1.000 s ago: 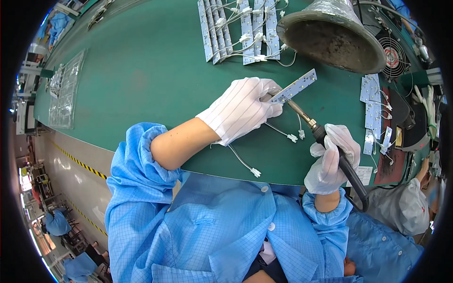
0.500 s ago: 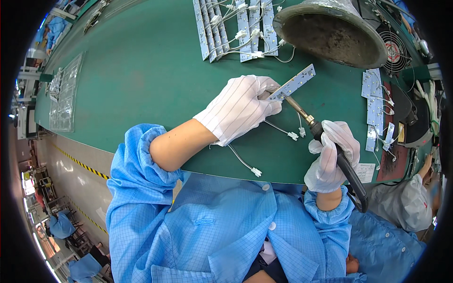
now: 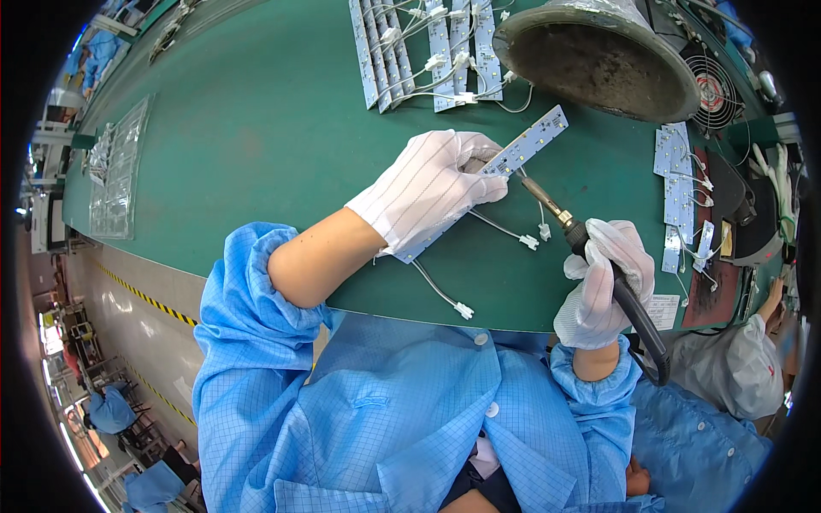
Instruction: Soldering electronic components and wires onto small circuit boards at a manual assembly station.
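Observation:
My left hand [image 3: 436,181], in a white striped glove, is closed on a long narrow LED circuit board [image 3: 532,145]. The board slants up to the right, and its lower end shows below my wrist. White wires with connectors [image 3: 529,242] trail from under the hand onto the table. In my right hand [image 3: 605,278], also gloved, is a soldering iron [image 3: 631,309] with a black handle, held like a pen. Its metal tip points up-left, close to the board's lower edge beside my left fingers; whether it touches the board I cannot tell.
Several wired LED boards [image 3: 462,60] lie at the far middle of the green table [image 3: 248,162]. A wide metal fume hood [image 3: 599,64] hangs at the far right. More boards [image 3: 678,184] lie on the right, a clear plastic tray [image 3: 120,175] on the left. Another person's sleeve [image 3: 697,427] is at lower right.
The board and my left hand have shifted slightly up and left. A small gap now shows where the iron's tip met the board. More of the board's lower end is visible.

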A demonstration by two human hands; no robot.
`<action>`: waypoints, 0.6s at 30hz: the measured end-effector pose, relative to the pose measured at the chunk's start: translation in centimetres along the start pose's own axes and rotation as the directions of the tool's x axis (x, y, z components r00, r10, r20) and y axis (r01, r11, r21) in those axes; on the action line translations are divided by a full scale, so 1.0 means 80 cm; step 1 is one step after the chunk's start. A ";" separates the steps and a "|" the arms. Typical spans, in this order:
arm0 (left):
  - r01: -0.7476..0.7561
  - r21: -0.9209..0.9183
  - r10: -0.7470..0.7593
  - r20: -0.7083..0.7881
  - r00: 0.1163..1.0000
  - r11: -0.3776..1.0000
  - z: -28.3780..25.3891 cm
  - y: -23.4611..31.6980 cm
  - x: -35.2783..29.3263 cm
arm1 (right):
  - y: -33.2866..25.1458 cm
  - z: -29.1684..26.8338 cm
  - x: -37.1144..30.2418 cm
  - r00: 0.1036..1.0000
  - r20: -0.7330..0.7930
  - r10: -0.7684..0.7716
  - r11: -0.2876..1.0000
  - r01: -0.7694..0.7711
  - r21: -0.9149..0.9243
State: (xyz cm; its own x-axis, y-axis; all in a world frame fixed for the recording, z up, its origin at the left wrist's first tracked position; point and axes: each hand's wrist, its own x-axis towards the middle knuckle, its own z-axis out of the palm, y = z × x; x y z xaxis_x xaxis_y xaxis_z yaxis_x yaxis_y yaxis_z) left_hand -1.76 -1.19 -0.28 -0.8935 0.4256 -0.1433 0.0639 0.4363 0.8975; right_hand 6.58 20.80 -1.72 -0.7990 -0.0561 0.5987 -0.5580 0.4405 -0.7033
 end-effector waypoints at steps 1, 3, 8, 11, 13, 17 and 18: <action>0.000 0.000 0.000 0.000 1.000 1.000 0.000 0.000 0.000 | 0.002 0.001 0.001 0.999 0.002 -0.044 0.999 0.044 -0.012; 0.000 -0.001 0.000 0.015 1.000 1.000 -0.001 -0.001 0.001 | 0.003 0.001 0.001 0.996 0.005 -0.088 0.996 0.089 -0.023; -0.056 0.075 0.057 -0.010 0.998 0.996 0.001 0.002 0.000 | 0.003 0.001 0.000 0.996 0.021 -0.082 0.996 0.083 -0.038; -0.027 0.065 0.028 -0.008 1.000 0.998 0.001 0.001 0.000 | 0.001 0.001 0.004 0.994 0.044 -0.103 0.993 0.105 -0.060; -0.022 0.071 0.022 -0.006 1.000 0.997 0.001 0.001 0.001 | -0.002 0.001 0.006 0.993 0.059 -0.103 0.992 0.107 -0.067; -0.014 0.084 0.015 -0.003 1.000 0.996 -0.002 0.006 -0.002 | -0.003 0.003 0.008 0.992 0.072 -0.100 0.993 0.104 -0.047; 0.006 0.090 -0.006 -0.002 1.000 0.996 -0.004 0.009 -0.003 | -0.002 0.003 0.007 0.992 0.070 -0.102 0.993 0.105 -0.045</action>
State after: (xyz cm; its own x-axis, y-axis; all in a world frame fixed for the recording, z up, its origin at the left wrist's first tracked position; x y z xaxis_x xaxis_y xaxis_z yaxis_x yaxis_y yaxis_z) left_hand -1.61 -1.21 0.51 -0.8945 0.4217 -0.1481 0.0983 0.5087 0.8553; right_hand 6.16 20.51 -1.31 -0.7518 -0.1629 0.6390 -0.6280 0.4722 -0.6185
